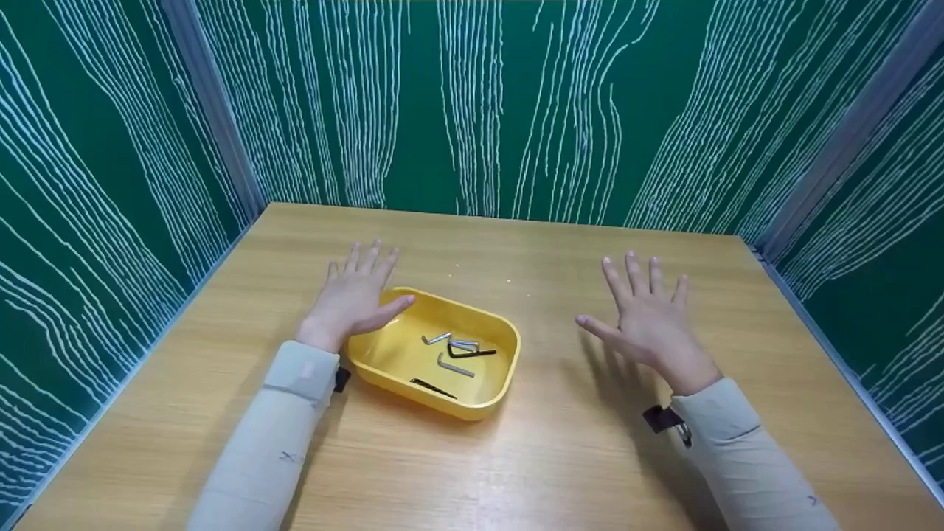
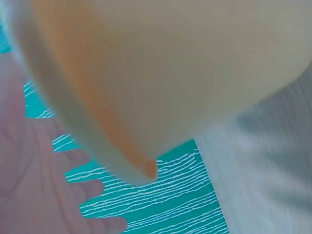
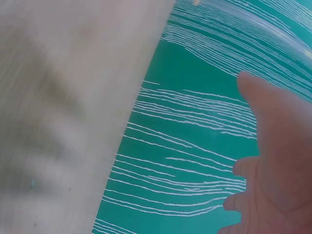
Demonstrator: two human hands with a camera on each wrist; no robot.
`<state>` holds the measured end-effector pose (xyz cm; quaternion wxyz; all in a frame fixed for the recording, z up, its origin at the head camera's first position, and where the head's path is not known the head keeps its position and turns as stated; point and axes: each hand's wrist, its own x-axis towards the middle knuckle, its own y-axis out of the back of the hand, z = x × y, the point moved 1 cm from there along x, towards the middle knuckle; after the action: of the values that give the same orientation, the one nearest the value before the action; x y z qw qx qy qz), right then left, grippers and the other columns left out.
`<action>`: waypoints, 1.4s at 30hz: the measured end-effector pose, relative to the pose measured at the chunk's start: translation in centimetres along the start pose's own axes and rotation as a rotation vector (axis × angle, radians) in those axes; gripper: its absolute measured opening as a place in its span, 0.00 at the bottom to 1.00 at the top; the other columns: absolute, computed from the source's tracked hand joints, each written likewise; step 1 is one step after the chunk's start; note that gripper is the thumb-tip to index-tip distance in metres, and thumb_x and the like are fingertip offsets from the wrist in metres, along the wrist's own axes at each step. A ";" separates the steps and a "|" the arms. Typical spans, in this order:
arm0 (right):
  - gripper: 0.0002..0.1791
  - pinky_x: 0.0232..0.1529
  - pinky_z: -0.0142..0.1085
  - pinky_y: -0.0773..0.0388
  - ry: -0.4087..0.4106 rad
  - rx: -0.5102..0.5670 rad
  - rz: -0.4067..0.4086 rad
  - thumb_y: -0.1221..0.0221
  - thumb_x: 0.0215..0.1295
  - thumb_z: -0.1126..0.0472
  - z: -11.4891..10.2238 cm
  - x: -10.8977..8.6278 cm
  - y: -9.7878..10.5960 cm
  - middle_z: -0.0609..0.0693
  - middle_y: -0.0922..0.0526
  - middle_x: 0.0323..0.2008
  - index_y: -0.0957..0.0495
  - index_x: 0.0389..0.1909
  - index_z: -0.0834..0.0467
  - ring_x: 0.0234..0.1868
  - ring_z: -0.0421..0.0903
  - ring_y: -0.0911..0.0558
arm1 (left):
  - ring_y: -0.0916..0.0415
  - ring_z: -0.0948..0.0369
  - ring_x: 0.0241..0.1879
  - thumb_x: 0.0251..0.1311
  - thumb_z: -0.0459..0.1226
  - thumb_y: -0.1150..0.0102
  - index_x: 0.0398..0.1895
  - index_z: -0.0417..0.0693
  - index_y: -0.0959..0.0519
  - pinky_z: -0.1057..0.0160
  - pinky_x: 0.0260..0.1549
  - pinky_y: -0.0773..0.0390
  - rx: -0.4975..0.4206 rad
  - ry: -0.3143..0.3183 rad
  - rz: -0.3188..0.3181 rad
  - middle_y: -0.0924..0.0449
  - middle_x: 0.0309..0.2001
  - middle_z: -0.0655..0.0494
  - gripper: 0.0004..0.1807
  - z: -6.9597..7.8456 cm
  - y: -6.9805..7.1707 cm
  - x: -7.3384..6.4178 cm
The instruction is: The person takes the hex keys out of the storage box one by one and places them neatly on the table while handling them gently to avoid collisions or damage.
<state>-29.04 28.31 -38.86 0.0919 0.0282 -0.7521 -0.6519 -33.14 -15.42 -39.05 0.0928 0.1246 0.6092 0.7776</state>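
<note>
A yellow plastic tray (image 1: 369,376) sits on the table, left of the middle. Inside it lie several L-shaped hex keys: a silver one (image 1: 456,366), a black one (image 1: 472,354) beside other silver ones, and a dark slim piece (image 1: 434,388) near the front wall. My left hand (image 1: 350,299) is spread wide over the tray's left end, its thumb overlapping the rim in the head view. In the left wrist view the tray (image 2: 195,63) looms large beside the palm. My right hand (image 1: 649,321) hovers with fingers spread to the tray's right, holding nothing.
The wooden table (image 1: 516,472) carries a few tiny pale specks beyond the tray. Green panels (image 1: 420,110) with wavy white lines stand behind it and along both sides, with grey posts (image 1: 214,103) at the corners. Dark straps (image 1: 660,419) show near both wrists.
</note>
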 end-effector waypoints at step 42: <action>0.54 0.77 0.73 0.42 0.184 0.017 0.042 0.36 0.70 0.30 -4.3 1.2 2.0 0.66 0.39 0.83 0.43 0.87 0.55 0.81 0.73 0.38 | 0.34 0.37 0.78 0.73 0.52 0.35 0.86 0.43 0.42 0.36 0.75 0.31 -0.460 0.140 -0.243 0.37 0.81 0.34 0.46 -4.0 1.2 0.1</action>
<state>-29.28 24.19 -36.15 0.1740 0.0727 -0.7464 -0.6383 -34.44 -19.38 -38.76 0.1689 -0.0281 0.4322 0.8854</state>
